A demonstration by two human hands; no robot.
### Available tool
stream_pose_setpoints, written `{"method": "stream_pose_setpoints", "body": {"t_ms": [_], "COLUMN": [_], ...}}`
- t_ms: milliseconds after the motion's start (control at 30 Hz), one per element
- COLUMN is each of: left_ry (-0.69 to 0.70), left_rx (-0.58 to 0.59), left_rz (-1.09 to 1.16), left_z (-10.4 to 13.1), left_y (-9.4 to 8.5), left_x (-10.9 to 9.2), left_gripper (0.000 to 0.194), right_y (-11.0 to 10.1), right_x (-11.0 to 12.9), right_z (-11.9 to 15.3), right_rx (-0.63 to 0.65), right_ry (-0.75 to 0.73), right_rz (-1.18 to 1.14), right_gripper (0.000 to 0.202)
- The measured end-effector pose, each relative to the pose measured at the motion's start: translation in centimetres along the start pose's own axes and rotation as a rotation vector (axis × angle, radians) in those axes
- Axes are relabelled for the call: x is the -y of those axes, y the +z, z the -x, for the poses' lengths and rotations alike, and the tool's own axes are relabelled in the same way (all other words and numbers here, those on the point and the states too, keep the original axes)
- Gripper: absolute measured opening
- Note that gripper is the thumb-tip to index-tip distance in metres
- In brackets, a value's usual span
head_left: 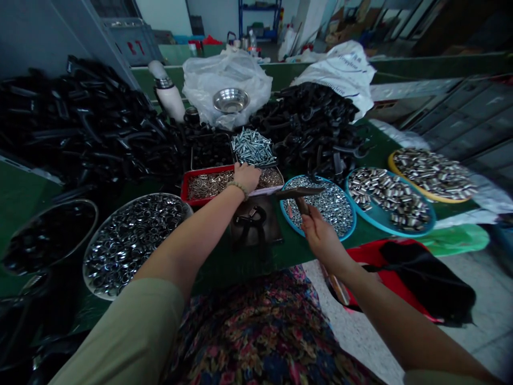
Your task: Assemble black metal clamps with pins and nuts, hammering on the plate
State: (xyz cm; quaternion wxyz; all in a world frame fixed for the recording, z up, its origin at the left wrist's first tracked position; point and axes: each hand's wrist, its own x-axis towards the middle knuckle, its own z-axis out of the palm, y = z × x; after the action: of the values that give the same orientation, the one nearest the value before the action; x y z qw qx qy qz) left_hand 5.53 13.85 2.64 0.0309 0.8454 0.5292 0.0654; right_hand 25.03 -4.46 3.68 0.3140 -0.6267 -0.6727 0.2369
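Observation:
My left hand [246, 177] reaches down over the border between a red tray [185, 187] of small brassy pins [210, 184] and a pale tray of similar small parts [270, 178]. Its fingers are curled together; whatever they pinch is hidden. Loose silver screws [252, 147] lie heaped just beyond. In my right hand [320, 232] is a hammer [300, 193], gripped by the handle, its head above a blue tray [352, 222] of small shiny metal parts. Between my hands, a black curved part [250, 219] rests on a dark flat plate [274, 232].
At left stand a round tray of metal rings [132, 243] and a bowl of black pieces [52, 232]. Black parts are piled at far left [80, 123] and back right [316, 123]. Metal cylinders fill blue [427, 227] and yellow [460, 199] trays. A flask [170, 99] stands behind.

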Motion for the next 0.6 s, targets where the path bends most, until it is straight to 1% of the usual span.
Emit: {"method": "stream_pose_setpoints", "body": {"t_ms": [100,233,333,400,433,500,567,600], "left_ry": [0.001,-0.016,-0.047,-0.062,-0.051,0.023,0.102,0.104], "left_rx": [-0.001,-0.018,-0.029,-0.036,-0.053,-0.112,-0.185,-0.210], "left_rz": [0.009,0.038,0.081,0.116,0.163,0.314,0.478,0.521], "left_z": [0.0,-0.5,-0.9,-0.4,0.4,3.0,6.8,8.9], "left_y": [0.1,0.4,-0.2,-1.0,-1.4,-1.9,-1.7,-1.2], "left_x": [-0.2,-0.7,-0.9,-0.9,-0.9,-1.1,-1.3,-1.5], "left_gripper": [0.020,0.018,0.019,0.023,0.025,0.025,0.022,0.021], "right_y": [0.3,0.6,0.8,0.8,0.9,0.9,0.9,0.9], "right_x": [-0.9,-1.1,-0.9,-1.0,-1.0,-1.2,-1.4,-1.5], "right_z": [0.0,0.2,0.4,0.6,0.7,0.9,1.0,1.1], "right_rx": [-0.007,-0.026,-0.031,-0.028,-0.028,-0.025,-0.015,-0.009], "right_ry": [0.039,0.032,0.020,0.010,0.008,0.012,0.019,0.022], "right_rz": [-0.026,-0.051,-0.084,-0.105,-0.114,-0.122,-0.119,-0.115], "right_gripper": [0.044,0.043,0.043,0.043,0.042,0.042,0.042,0.042]}}
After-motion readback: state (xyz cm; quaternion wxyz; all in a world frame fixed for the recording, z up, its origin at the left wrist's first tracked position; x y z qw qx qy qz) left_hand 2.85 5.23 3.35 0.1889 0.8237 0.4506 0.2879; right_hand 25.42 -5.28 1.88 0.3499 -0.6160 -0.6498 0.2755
